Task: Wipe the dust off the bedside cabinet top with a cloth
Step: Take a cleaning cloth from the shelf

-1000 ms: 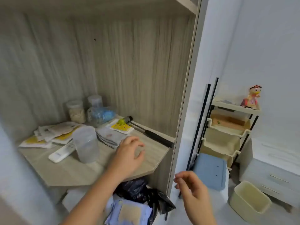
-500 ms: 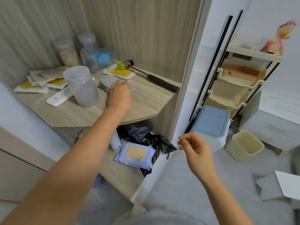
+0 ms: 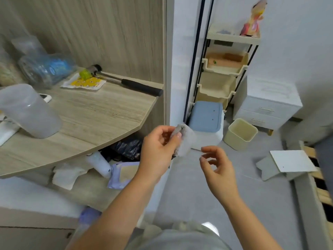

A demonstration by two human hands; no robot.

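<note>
On the wooden shelf [image 3: 100,112] to my left lie a hammer [image 3: 124,81], a frosted cup [image 3: 30,112] and a clear jar [image 3: 45,69]. Across the floor stands the white bedside cabinet [image 3: 268,107], a cream bin [image 3: 240,134] before it. My left hand [image 3: 158,150] pinches a grey-white cloth [image 3: 183,139] mid-air; my right hand [image 3: 219,165] hovers beside it, fingers loosely curled, holding nothing.

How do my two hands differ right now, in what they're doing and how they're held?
The left hand pinches a small grey-white cloth between thumb and fingers; the right hand holds nothing. The left hand is closed on the cloth, while the right hand's fingers are loosely curled and open. The left hand sits nearer the wooden shelf. Both are bare and raised in front of the body.
</note>
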